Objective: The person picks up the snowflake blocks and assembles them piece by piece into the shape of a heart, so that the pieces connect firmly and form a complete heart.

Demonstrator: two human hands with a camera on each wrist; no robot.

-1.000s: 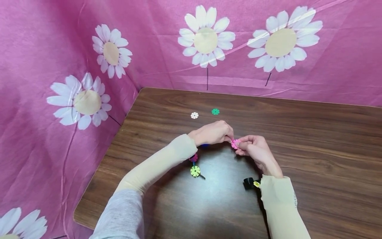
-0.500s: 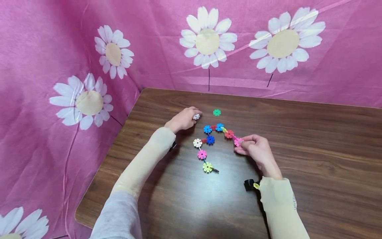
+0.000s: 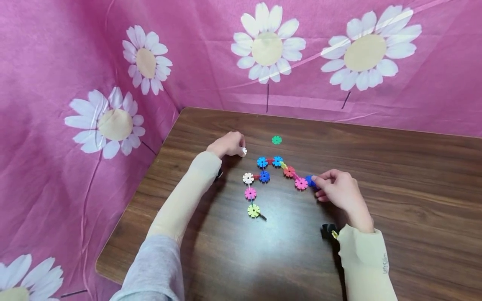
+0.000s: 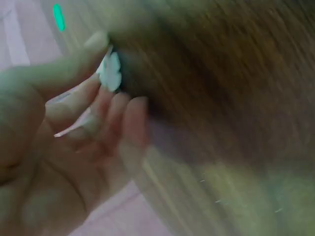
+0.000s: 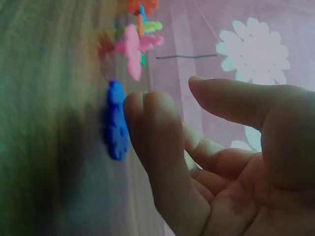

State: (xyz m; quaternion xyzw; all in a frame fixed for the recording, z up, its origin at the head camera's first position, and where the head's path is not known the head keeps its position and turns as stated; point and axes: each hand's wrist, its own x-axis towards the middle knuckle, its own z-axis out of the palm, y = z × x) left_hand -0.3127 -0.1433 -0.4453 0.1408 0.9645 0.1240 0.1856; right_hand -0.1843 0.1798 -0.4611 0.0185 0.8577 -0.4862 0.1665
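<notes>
In the head view my left hand [image 3: 227, 144] pinches a small white notched disc [image 3: 244, 151] between thumb and fingertips, near the back left of the table; the left wrist view shows the white disc [image 4: 111, 72] on edge in that pinch. My right hand [image 3: 340, 188] is beside a blue notched disc [image 3: 310, 180]. The right wrist view has its thumb and fingers apart, fingertips right at the blue disc [image 5: 117, 120]. A winding chain of interlocking flower discs runs from a yellow-green disc [image 3: 253, 210] to a pink disc [image 3: 301, 183] next to the blue one.
A loose green disc [image 3: 276, 140] lies behind the chain on the wooden table [image 3: 414, 175]. A black strap piece [image 3: 329, 231] hangs by the right sleeve. Pink cloth [image 3: 203, 54] with white daisies stands behind and left of the table.
My left hand left the pink end, went back and left, and picked up the white disc. My right hand let go of the pink disc and moved right to the blue one, previously hidden.
</notes>
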